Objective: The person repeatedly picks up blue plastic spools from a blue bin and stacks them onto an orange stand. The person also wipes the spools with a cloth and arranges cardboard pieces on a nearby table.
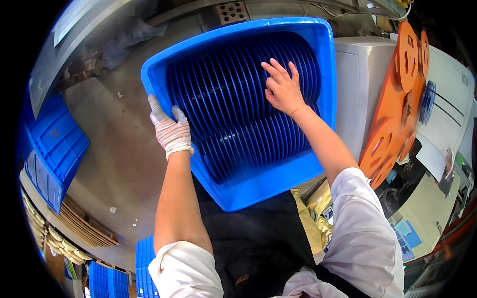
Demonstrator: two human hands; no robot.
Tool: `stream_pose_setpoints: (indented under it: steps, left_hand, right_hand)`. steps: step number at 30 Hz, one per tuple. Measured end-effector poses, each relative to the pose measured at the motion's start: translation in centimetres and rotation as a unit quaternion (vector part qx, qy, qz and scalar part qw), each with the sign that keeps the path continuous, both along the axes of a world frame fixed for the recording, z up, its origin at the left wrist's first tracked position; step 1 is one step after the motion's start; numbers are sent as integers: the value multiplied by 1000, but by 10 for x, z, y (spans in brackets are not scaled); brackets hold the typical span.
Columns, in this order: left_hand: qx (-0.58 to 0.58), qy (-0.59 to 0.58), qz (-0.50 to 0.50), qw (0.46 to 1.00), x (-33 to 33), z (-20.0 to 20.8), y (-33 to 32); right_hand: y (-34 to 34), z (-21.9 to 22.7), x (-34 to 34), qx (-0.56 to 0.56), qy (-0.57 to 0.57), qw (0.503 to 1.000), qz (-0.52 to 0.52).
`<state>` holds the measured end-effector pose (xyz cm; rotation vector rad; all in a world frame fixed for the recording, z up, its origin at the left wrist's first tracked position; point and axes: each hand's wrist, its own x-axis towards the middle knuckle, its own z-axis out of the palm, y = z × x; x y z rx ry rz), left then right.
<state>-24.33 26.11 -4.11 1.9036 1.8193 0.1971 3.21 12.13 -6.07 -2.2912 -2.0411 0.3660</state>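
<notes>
A large blue plastic bin (325, 64) sits in front of me, filled with a tight row of dark blue discs (233, 109) standing on edge. My left hand (170, 130), in a striped knit glove, grips the bin's left rim. My bare right hand (282, 88) rests with fingers spread on the tops of the discs near the bin's far right side, holding nothing.
A grey machine housing (360, 84) stands right of the bin, with orange reels (402, 94) and a small blue reel (427, 102) beside it. Blue crates (54, 149) lie on the concrete floor at left, stacked cardboard (84, 226) and more crates (144, 268) below.
</notes>
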Motion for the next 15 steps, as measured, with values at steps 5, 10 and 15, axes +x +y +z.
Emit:
stream_pose_setpoints:
  steps: [5,10,15]
  left_hand:
    - [-19,-6,4,1000,0,3,1]
    - [-11,-3,8,1000,0,3,1]
    - [-13,0,9,1000,1,3,1]
  right_hand:
    - [0,-3,-6,35,36,998,48]
    - [7,5,-11,14,55,998,-7]
    - [13,1,-22,-20,52,998,4]
